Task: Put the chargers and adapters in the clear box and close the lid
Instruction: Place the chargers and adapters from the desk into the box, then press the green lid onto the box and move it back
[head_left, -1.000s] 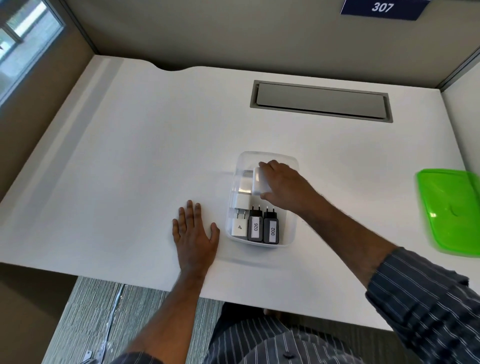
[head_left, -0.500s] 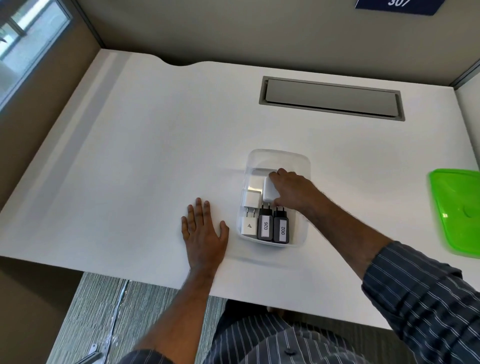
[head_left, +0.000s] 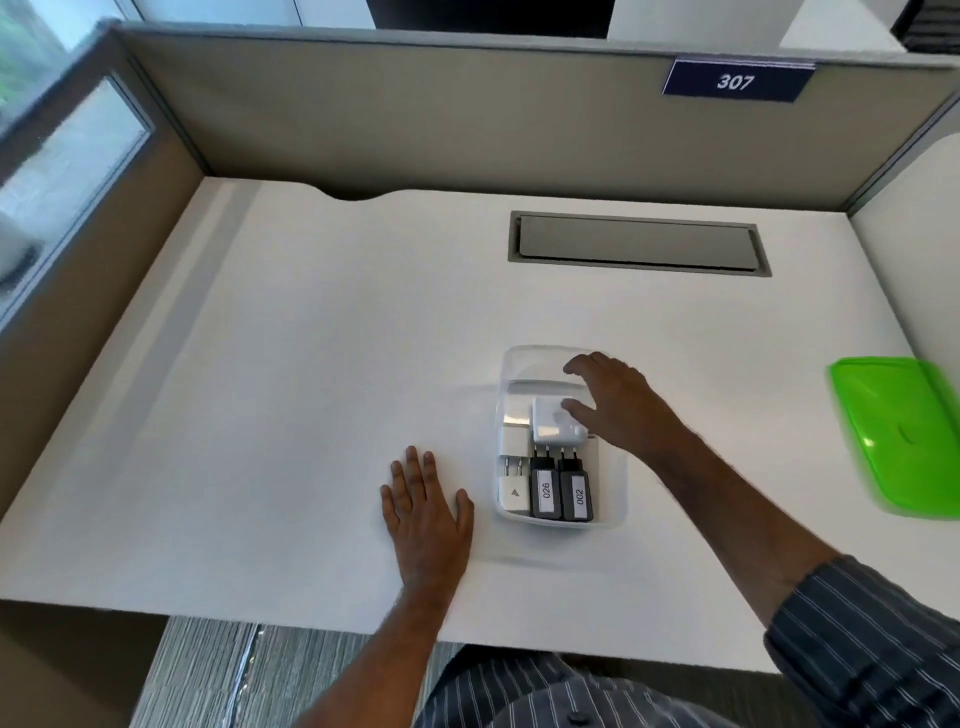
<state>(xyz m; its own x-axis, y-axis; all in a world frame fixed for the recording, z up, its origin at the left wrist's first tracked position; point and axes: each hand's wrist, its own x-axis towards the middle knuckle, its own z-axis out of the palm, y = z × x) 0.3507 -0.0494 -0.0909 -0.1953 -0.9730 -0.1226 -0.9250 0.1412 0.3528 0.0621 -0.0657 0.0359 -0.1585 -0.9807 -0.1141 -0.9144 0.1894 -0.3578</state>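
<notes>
Right hand (head_left: 618, 405) has let go of white square charger (head_left: 557, 420), fingers spread, thumb touching its right edge. Left hand (head_left: 426, 501) flat, open, left of clear plastic box (head_left: 615, 499). Glossy green lid (head_left: 904, 441) far right.

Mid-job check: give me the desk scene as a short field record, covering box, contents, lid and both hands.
box: clear box, open, on the white desk
contents: two black adapters labelled 026 and 002; small white chargers on their left; large white charger behind them
lid: green lid, off, lying on the desk to the right, apart from the box
left hand: flat on the desk beside the box, empty
right hand: over the box, fingers spread, thumb at the large white charger
</notes>
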